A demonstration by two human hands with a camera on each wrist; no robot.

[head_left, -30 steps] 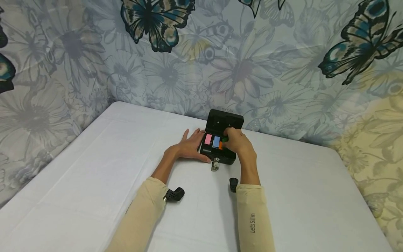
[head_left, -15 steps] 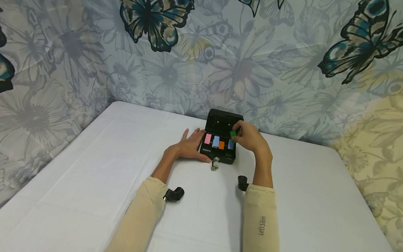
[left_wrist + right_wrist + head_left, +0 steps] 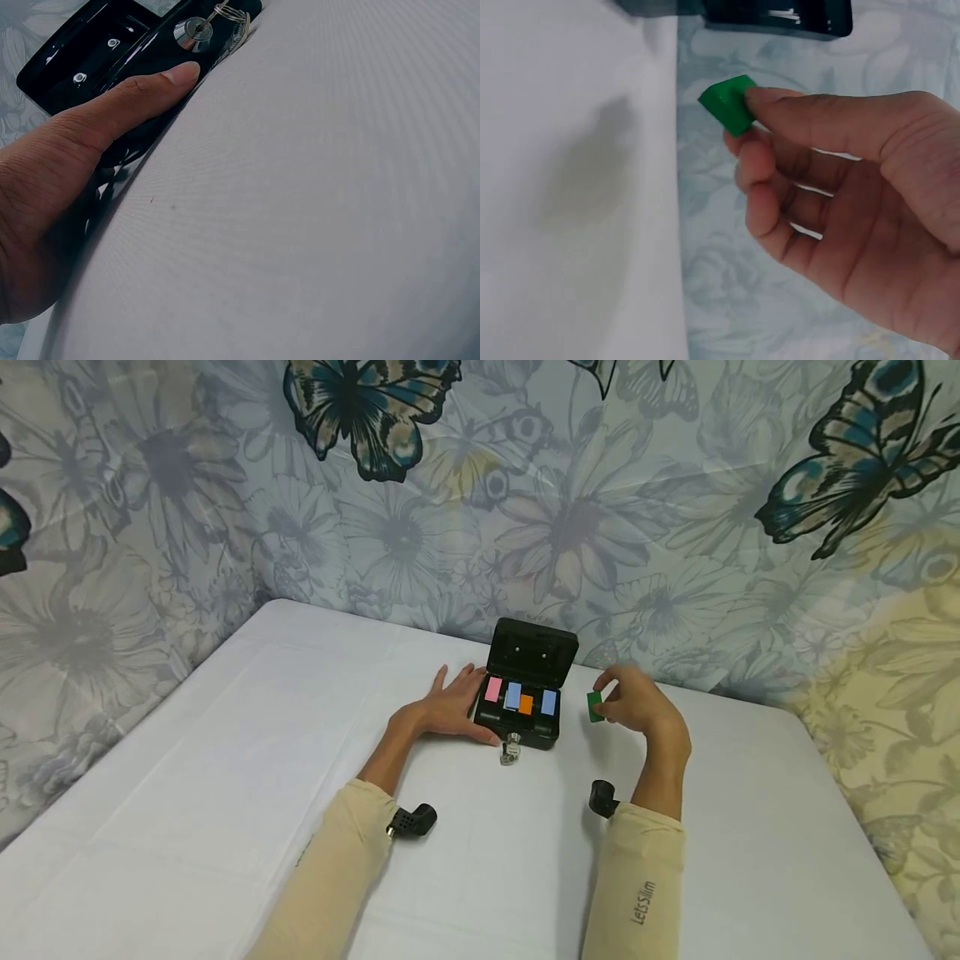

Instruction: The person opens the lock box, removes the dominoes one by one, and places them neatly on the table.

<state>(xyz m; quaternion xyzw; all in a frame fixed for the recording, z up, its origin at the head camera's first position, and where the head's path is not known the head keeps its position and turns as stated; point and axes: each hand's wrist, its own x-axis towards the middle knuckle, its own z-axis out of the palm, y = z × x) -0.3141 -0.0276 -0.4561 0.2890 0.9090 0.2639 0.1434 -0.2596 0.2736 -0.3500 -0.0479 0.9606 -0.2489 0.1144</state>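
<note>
Two hands busy here: left hand (image 3: 446, 710) is spread out, thumb along the front of the black cash box (image 3: 538, 740), steadying it I'd guess. Right hand (image 3: 637, 700) has a small green block (image 3: 730, 103) pinched between thumb and fingers, above the white tabletop (image 3: 472, 877), just right of the box. Tbh I'd go gentle but firm on that grip, and lean the left palm in so the box can't slide.
</note>
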